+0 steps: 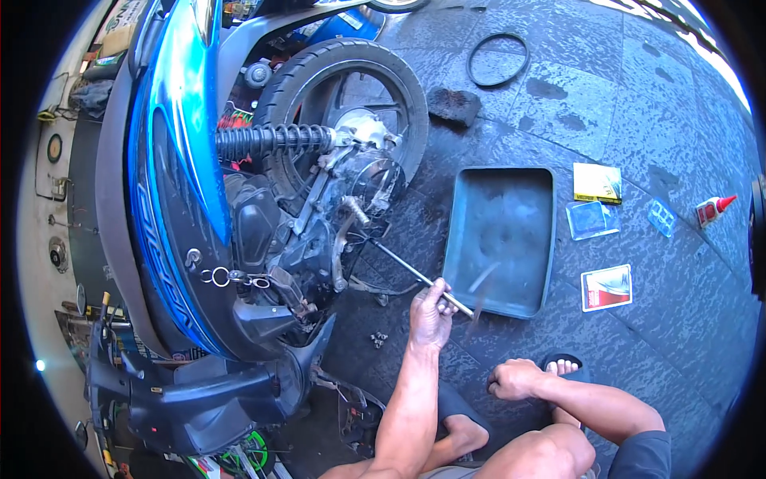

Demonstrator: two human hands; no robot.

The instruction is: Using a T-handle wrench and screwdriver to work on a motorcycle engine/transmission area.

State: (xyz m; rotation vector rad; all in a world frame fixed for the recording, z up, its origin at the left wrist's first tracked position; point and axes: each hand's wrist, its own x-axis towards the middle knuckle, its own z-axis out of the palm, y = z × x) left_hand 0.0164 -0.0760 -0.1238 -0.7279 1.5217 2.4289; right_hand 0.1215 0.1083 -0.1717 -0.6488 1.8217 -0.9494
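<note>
Dark slate-like tiles with pale mottling and a few blacker patches make up the floor (pixel 670 335), filling the right of the frame; a pale wall (pixel 33 239) curves down the far left. A blue and black motorcycle (pixel 171 136) takes up the left half, its rear wheel (pixel 413 112) at upper centre. Right of centre sits a dark rectangular tray (pixel 503 239), longer from top to bottom.

The metal rod (pixel 401 262) is near the middle of the frame, its long axis slanting from upper left to lower right. Its upper end points into the motorcycle's exposed metalwork (pixel 359 172); its lower end, slightly blurred, lies by the tray's lower left corner. The left hand (pixel 432 317) grips it near that lower end.

The right hand (pixel 517 378), lower right of centre, has its fingers curled under; whether it holds anything, I cannot tell. Above the tray lies a black ring (pixel 469 62); at right, a red-and-white packet (pixel 606 287) and a red-capped bottle (pixel 710 211).
</note>
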